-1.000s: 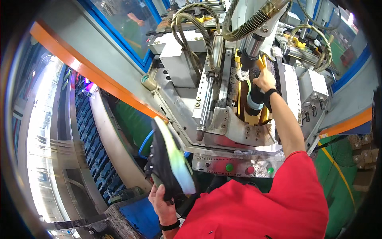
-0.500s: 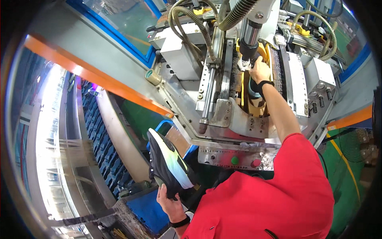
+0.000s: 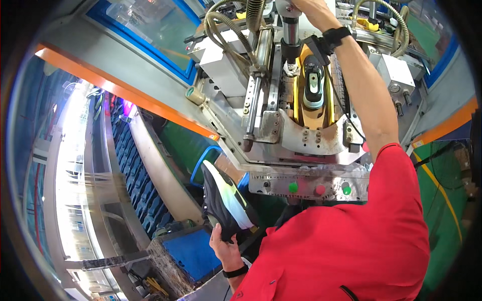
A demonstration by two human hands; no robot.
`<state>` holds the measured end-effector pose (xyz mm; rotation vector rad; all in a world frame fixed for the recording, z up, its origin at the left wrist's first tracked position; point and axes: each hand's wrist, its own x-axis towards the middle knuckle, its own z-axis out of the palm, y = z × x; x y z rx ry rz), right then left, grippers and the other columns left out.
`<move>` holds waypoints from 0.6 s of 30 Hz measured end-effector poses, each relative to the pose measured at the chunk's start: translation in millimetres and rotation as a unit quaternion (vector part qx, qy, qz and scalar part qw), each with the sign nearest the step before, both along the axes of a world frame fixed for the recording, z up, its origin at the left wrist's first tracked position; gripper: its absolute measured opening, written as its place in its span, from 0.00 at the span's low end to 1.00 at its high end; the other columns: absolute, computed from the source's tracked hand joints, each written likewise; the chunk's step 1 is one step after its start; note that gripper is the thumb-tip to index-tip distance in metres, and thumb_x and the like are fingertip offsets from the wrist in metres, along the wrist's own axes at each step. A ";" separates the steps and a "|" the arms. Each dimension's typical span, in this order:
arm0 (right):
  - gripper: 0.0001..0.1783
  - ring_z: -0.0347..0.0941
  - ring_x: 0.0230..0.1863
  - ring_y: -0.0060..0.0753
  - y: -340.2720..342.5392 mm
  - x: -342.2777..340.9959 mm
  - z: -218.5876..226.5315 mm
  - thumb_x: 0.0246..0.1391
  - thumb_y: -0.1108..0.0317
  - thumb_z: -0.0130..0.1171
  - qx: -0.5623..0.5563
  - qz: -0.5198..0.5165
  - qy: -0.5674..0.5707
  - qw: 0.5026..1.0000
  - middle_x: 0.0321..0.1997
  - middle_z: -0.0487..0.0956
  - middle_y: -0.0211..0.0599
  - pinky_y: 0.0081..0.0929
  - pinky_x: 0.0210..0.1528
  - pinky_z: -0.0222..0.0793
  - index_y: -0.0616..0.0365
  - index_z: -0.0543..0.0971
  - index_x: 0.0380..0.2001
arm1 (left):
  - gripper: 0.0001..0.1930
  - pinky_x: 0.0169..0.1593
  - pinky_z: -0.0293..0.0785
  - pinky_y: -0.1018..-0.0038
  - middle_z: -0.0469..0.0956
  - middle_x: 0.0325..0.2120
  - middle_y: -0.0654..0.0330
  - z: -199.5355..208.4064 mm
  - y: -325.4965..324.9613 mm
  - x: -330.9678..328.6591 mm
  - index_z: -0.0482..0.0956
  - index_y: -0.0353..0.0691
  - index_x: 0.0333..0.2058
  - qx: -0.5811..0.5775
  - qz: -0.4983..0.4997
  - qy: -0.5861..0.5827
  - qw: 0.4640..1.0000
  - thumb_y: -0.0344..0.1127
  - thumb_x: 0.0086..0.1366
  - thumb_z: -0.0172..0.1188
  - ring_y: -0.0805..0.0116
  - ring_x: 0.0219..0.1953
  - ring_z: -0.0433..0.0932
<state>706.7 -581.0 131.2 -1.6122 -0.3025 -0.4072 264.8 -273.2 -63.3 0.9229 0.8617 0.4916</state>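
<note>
My left hand (image 3: 223,246) hangs low in front of my red shirt, gripping the heel end of a dark sneaker (image 3: 226,203) with a white and green sole that points up and to the left. My right hand (image 3: 311,7) reaches to the top of a metal press machine (image 3: 281,130), by the head of its vertical rod (image 3: 290,37); the picture's edge cuts the fingers off. A black band sits on that wrist. Below the right hand a second dark shoe (image 3: 314,85) lies sole up in a yellow cradle (image 3: 301,108) inside the press.
Green and red round buttons (image 3: 320,189) line the press's front panel. Ribbed hoses (image 3: 226,25) loop over its top. A long metal conveyor (image 3: 75,165) with blue trays runs along the left. A blue mat (image 3: 188,253) lies below my left hand.
My right hand has left the shoe in the cradle and risen to the top of the press rod. The view has tilted and closed in; the sneaker in my left hand stays low.
</note>
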 end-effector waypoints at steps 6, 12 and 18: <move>0.26 0.76 0.33 0.24 0.3 -11.1 -0.5 0.42 0.65 0.66 0.022 0.000 -0.063 0.998 0.34 0.80 0.34 0.25 0.26 0.75 0.59 0.75 0.48 | 0.09 0.35 0.77 0.69 0.81 0.33 0.60 -6.5 -9.4 -22.8 0.79 0.37 0.36 -0.006 -0.014 0.001 1.000 0.35 0.61 0.61 0.67 0.35 0.81; 0.24 0.72 0.57 0.32 -10.3 -37.5 -79.9 0.60 0.59 0.58 -0.145 -0.167 -0.219 0.950 0.53 0.78 0.41 0.33 0.54 0.70 0.61 0.73 0.55 | 0.11 0.37 0.76 0.68 0.81 0.35 0.60 -4.3 -22.6 -41.0 0.79 0.36 0.38 0.015 0.019 0.023 0.999 0.37 0.61 0.62 0.65 0.37 0.81; 0.04 0.74 0.36 0.49 83.1 -260.2 -288.8 0.45 0.71 0.59 -0.221 0.114 -0.142 0.958 0.31 0.76 0.43 0.39 0.39 0.73 0.57 0.74 0.25 | 0.14 0.38 0.76 0.66 0.80 0.36 0.58 -4.8 -29.4 -60.7 0.78 0.35 0.39 0.016 0.014 0.056 0.998 0.39 0.59 0.62 0.64 0.39 0.80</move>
